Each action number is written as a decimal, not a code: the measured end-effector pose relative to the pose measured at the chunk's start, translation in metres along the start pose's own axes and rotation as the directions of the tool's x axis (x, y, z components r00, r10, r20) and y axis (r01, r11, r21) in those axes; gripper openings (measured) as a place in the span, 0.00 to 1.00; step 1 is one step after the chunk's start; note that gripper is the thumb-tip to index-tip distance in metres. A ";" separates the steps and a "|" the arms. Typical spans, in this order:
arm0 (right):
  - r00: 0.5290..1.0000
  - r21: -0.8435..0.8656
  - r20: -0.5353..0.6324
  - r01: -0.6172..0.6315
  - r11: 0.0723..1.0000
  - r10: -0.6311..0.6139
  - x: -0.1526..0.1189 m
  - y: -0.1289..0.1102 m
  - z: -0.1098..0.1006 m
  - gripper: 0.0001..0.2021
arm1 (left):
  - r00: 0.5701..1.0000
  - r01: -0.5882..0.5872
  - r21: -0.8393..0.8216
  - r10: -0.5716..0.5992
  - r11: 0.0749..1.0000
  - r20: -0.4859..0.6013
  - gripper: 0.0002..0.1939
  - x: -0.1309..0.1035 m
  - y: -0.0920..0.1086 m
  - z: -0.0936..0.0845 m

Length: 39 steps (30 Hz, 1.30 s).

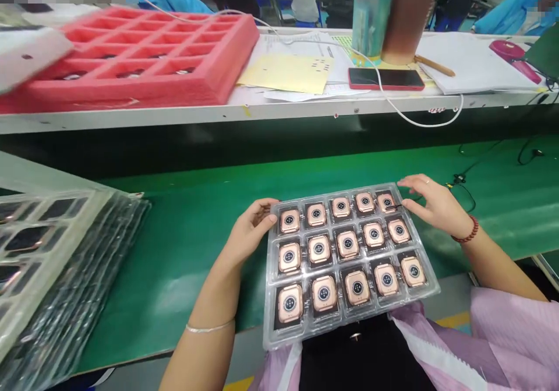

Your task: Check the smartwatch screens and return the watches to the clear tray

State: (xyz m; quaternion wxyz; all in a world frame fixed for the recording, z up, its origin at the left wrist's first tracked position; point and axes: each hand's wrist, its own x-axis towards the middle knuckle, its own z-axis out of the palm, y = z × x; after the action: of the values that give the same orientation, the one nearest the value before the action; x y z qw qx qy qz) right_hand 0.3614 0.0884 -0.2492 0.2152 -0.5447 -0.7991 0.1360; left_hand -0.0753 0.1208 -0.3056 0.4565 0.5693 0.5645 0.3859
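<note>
At the lower centre of the frame, a clear tray [269,298] is held tilted above the near edge of the green surface [174,263], reaching over the person's lap. It carries fifteen watches [348,243] in three rows of five, sensor backs facing up. The left hand [250,232] grasps the tray's upper left corner, thumb over the rim, other fingers curled at the outer edge. The right hand [439,207] is at the upper right corner, thumb and forefinger parted; whether they grip the tray cannot be told. A thin dark strip [394,206] runs from near that thumb to the corner watch; its nature is unclear. A beaded bracelet [470,232] is worn on the right wrist, a bangle [209,328] on the left forearm. At the lower left of the frame is a stack of trays [74,239]. Along the top, a white shelf [174,117] bears pink foam [213,85] at upper left, a yellow sheet [286,75] near centre, and a phone [386,78] right of it. A white cable [430,126] loops below the shelf's front edge.
</note>
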 end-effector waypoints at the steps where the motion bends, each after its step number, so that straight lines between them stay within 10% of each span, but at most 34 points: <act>1: 0.999 -0.063 0.049 0.005 0.998 -0.002 -0.002 -0.005 -0.005 0.15 | 1.000 0.003 0.007 -0.003 1.000 -0.005 0.33 0.000 0.000 0.001; 9: 0.974 -0.147 0.213 0.109 0.983 -0.077 0.010 -0.021 -0.016 0.10 | 1.000 -0.022 0.053 0.023 0.998 -0.021 0.31 -0.002 0.000 0.005; 16: 0.958 0.182 0.283 -0.104 0.978 0.050 0.042 0.005 -0.019 0.17 | 0.999 -0.031 0.056 0.033 0.998 -0.029 0.29 -0.002 -0.001 0.006; 22: 0.972 0.102 0.224 -0.101 0.990 0.076 0.045 0.003 -0.005 0.18 | 0.999 -0.039 0.056 0.040 0.998 -0.014 0.28 -0.002 0.000 0.006; 29: 0.997 -0.099 -0.068 0.026 0.995 -0.033 0.001 -0.027 -0.004 0.08 | 0.998 -0.037 0.077 0.040 0.996 -0.043 0.28 -0.001 -0.003 0.007; 39: 0.953 0.151 0.294 0.028 0.988 -0.072 -0.053 -0.038 -0.026 0.13 | 0.996 -0.045 0.082 0.051 0.996 -0.072 0.28 -0.003 -0.003 0.008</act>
State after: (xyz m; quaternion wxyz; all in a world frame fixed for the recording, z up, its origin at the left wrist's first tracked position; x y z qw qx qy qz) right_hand 0.3602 0.0251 -0.2195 0.1342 -0.4804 -0.8239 0.2690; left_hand -0.0688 0.1165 -0.3106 0.4024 0.5859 0.5823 0.3946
